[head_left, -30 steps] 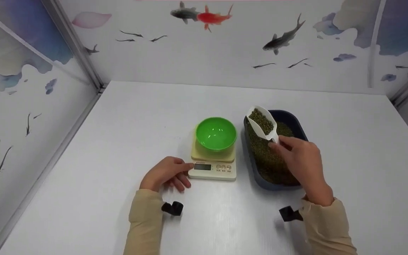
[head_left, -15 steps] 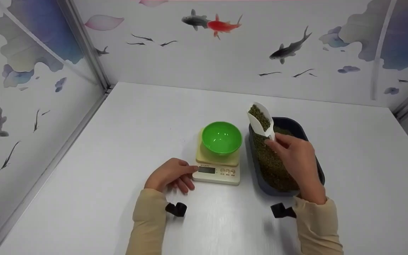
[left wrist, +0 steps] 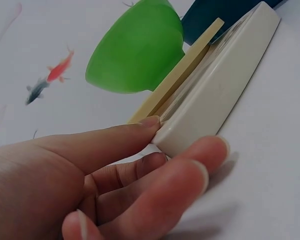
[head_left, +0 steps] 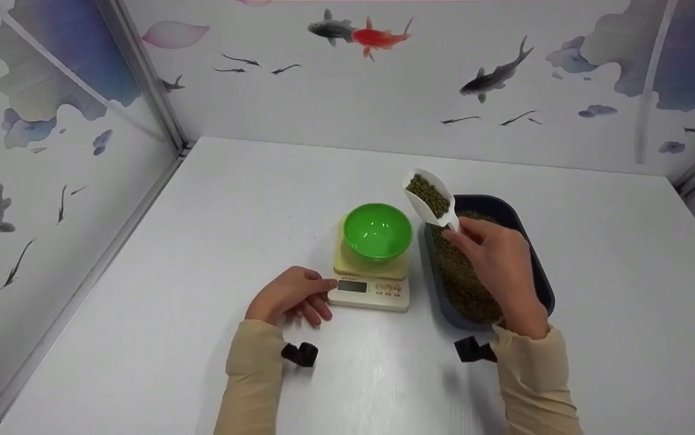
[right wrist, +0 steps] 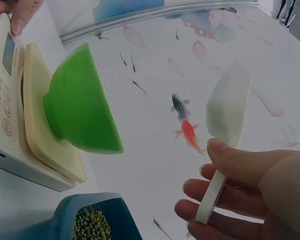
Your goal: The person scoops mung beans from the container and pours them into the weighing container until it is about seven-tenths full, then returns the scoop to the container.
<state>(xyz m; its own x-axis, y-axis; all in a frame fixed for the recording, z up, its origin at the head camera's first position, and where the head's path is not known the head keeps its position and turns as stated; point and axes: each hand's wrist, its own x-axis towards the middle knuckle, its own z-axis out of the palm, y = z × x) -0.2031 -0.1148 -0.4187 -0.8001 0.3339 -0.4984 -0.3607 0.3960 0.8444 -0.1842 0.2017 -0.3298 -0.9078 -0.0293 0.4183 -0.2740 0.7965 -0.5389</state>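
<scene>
My right hand [head_left: 500, 257] holds a white scoop [head_left: 422, 212] by its handle, thumb against fingers. Small green mung beans [head_left: 429, 194] fill the scoop, which hovers over the far left corner of a dark blue tub [head_left: 541, 266] of the same beans. Left of the tub, a green bowl [head_left: 377, 232] sits upright on the cream platform of a kitchen scale [head_left: 368, 300]; no beans show inside it. My left hand [head_left: 293, 296] rests its thumb on the scale's front left corner [left wrist: 165, 135], the other fingers loosely bent beside it.
The scale and tub stand side by side on a white table [head_left: 250, 199]. Behind it rises a white wall panel [head_left: 371, 103] printed with fish, and another panel [head_left: 51, 199] closes the left side. Black mounts [head_left: 302, 354] stick out from both sleeves.
My right hand has lifted the filled scoop and moved it left, from over the tub towards the bowl. The left hand has stayed at the scale. The head view has shifted slightly.
</scene>
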